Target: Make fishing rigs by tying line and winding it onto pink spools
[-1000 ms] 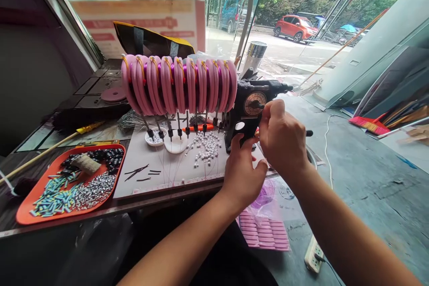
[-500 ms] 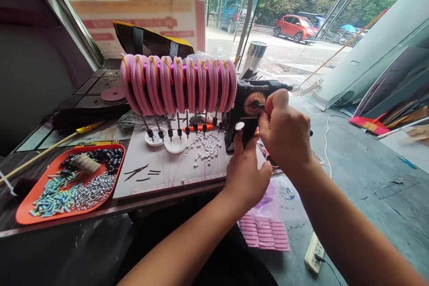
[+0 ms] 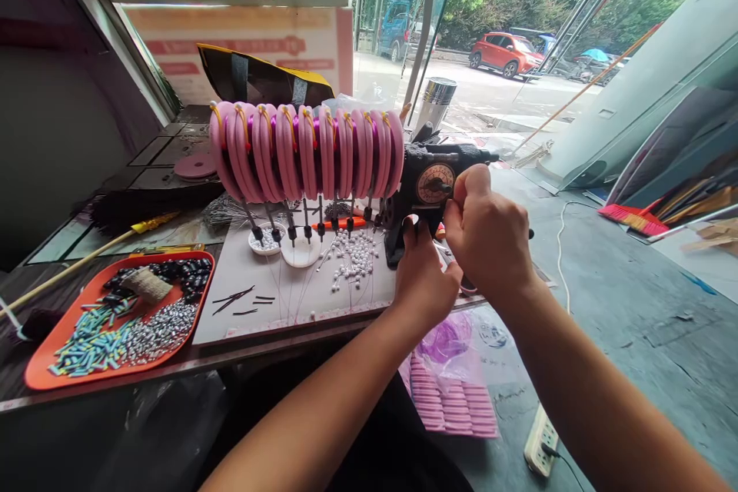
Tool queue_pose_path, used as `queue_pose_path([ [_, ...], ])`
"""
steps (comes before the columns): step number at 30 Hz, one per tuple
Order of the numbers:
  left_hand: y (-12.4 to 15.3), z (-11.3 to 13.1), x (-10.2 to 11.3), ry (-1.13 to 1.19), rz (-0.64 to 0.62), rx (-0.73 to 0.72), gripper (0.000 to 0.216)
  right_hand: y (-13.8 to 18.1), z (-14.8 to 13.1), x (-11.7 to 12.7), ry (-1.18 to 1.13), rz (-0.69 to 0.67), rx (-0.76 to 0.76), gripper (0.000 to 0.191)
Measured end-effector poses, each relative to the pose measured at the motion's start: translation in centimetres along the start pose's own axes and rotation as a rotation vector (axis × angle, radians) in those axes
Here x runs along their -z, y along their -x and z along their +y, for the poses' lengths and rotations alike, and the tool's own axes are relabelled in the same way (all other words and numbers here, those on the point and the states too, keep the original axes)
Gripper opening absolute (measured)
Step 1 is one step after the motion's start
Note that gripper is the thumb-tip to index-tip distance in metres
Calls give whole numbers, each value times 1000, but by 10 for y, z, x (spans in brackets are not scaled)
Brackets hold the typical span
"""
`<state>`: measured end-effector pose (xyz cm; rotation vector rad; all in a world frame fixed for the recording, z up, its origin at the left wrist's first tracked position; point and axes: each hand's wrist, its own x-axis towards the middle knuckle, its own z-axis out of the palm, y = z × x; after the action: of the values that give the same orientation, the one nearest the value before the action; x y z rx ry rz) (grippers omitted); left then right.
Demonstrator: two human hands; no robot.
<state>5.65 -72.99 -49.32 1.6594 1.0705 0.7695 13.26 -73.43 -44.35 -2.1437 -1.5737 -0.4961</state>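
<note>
A black hand-cranked winding machine [image 3: 423, 157] with a round dial [image 3: 435, 183] stands at the table's right end. My right hand [image 3: 493, 234] is closed in a fist beside the dial, apparently around the crank handle, whose black tip [image 3: 531, 234] shows past the knuckles. My left hand [image 3: 427, 269] is at the machine's lower front, fingers curled against its base and partly hidden. A small white disc [image 3: 410, 221] shows by the left fingertips. Pink ring-shaped spools [image 3: 305, 150] sit in a row left of the machine, with thin threads running down through black-tipped guides [image 3: 292, 232].
An orange tray [image 3: 34, 373] holds beads and tubes. White beads [image 3: 354, 257], a white dish [image 3: 300, 250] and black strips [image 3: 234, 297] lie on the board [image 3: 259, 327]. A packet of pink pieces [image 3: 455, 403] and a power strip [image 3: 540, 442] are below.
My left hand has shifted slightly up, its raised finger now curled in at the machine base. My right fist stays by the dial, slightly lower. The view has tilted a little.
</note>
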Motion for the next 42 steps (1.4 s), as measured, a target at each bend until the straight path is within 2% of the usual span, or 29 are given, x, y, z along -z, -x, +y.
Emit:
queue_pose_path([
  [3,4,-2,-1,43,35,-8,67,0,1,4,-56,-15,-20,15],
  [5,14,-5,3,100,20,14,67,5,4,8,-174,-20,-38,14],
  [7,30,-8,10,196,-40,56,64,19,11,11,-386,-63,-75,17],
  [10,56,-13,25,369,-149,152,61,48,23,9,-785,-246,-189,25],
  [12,67,-14,34,407,-206,195,62,65,28,6,-989,-351,-273,27],
  [13,69,-14,36,394,-221,181,62,70,29,4,-1042,-358,-302,26],
  [16,62,-8,38,267,-195,44,62,70,27,4,-970,-235,-311,22],
  [20,46,0,34,97,-106,-22,60,45,19,16,-543,-82,-210,18],
  [24,45,3,35,93,-92,-44,58,32,24,32,-178,-64,-126,26],
  [27,48,5,37,195,-75,-29,50,39,30,39,-34,-99,-82,29],
  [29,47,8,35,398,-64,38,42,47,31,42,-62,-121,-40,28],
  [32,41,14,27,870,-66,214,31,61,27,43,-180,-150,36,28],
  [34,36,17,22,1093,-31,279,23,69,25,41,-280,-187,68,27],
  [37,31,19,17,1182,44,282,18,76,26,39,-483,-176,12,20],
  [42,26,19,19,1247,66,334,21,77,27,39,-694,18,-215,7],
])
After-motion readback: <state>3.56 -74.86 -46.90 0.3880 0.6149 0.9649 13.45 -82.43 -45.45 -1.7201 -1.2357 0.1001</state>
